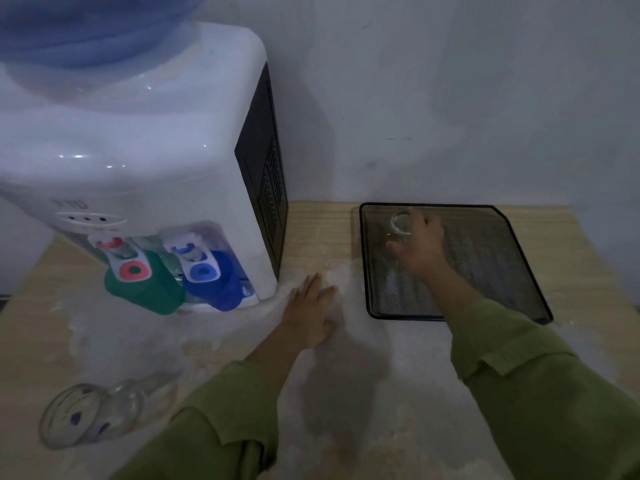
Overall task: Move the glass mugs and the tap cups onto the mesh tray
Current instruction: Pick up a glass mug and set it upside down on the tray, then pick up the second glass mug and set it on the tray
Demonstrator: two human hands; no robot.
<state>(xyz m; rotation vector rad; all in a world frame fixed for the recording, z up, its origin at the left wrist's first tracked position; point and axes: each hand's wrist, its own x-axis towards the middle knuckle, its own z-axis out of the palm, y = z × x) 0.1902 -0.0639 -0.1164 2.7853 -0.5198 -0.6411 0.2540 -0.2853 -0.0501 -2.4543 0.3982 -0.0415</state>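
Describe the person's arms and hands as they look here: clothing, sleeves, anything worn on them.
Both arms wear long olive-green sleeves of a shirt-like fabric, each ending in a buttoned-style cuff with a folded edge just short of the wrist. The left hand and right hand are bare: no gloves. No rings, watch or bracelets show, though the dim light makes small items hard to rule out.

Clear glass mug (pixel 400 226) at upper right of centre, upright in the far left corner of the black mesh tray (pixel 485 265), partly hidden. Second glass mug (pixel 93 414), with dark spots, on its side at lower left. Green tap cup (pixel 145 289) and blue tap cup (pixel 216 282) at left centre, side by side, tilted under the taps.
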